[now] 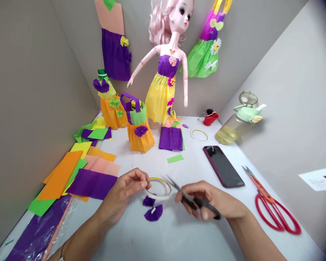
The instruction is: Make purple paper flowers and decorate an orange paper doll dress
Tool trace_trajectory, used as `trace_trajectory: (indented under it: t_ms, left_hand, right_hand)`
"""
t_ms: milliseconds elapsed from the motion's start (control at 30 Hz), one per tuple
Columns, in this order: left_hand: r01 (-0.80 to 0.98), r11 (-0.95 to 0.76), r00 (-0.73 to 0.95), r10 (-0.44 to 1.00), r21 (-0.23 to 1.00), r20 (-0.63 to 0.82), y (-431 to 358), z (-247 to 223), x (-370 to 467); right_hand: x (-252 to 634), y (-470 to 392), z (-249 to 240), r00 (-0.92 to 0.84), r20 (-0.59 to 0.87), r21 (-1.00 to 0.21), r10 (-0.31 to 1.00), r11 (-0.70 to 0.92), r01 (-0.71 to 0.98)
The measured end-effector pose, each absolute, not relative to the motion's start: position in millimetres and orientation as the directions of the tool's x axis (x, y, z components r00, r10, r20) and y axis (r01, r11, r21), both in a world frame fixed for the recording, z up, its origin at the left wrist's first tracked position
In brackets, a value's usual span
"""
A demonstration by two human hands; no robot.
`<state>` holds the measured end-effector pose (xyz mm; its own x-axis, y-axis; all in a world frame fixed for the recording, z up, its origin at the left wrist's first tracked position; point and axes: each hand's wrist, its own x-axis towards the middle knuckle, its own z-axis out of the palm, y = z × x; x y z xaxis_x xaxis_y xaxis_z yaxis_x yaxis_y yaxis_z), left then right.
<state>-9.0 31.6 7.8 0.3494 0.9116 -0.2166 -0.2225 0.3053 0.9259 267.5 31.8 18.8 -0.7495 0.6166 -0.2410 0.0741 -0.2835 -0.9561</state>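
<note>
My left hand [130,188] has its thumb and fingers pinched at the left edge of a roll of narrow white tape [165,196] with a yellow inner rim. Black-handled scissors [191,200] are in my right hand [210,199], their blades pointing up and left, slightly blurred, close to the tape roll's right side. Just below the roll, a purple pleated paper fan [154,213] with a small white piece on it lies on the table, with another purple pleated piece [148,201] above it.
Coloured sheets [91,184] lie at the left. A doll [167,69] and paper-dressed bottles [140,132] stand behind. A green strip [175,158] lies mid-table. To the right are a second tape roll [199,140], phone [224,166], red scissors [268,203] and water bottle [236,125].
</note>
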Motion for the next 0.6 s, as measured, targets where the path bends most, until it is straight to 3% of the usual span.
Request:
trace_trajectory:
  t_ms: [100,167,433,600]
  left_hand:
    - [-0.227,0.329,0.382,0.896,0.917,-0.227,30.5,8.3,-7.7]
    - [-0.236,0.337,0.376,0.897,0.911,-0.234,29.2,9.3,-6.8]
    - [-0.359,0.361,0.307,0.916,0.86,-0.257,25.3,8.2,-3.5]
    - [-0.341,0.32,0.295,0.929,0.884,-0.223,25.6,6.3,-2.1]
  right_hand:
    - [258.8,29.3,17.7,-0.517,-0.158,-0.986,0.841,-0.16,0.041]
    - [248.2,25.3,18.1,-0.401,-0.122,-0.99,0.908,-0.083,0.113]
    - [214.9,12.1,13.3,-0.336,-0.031,-0.935,0.941,0.091,0.344]
    - [213.5,16.9,10.3,-0.284,-0.101,-0.951,0.953,-0.009,0.308]
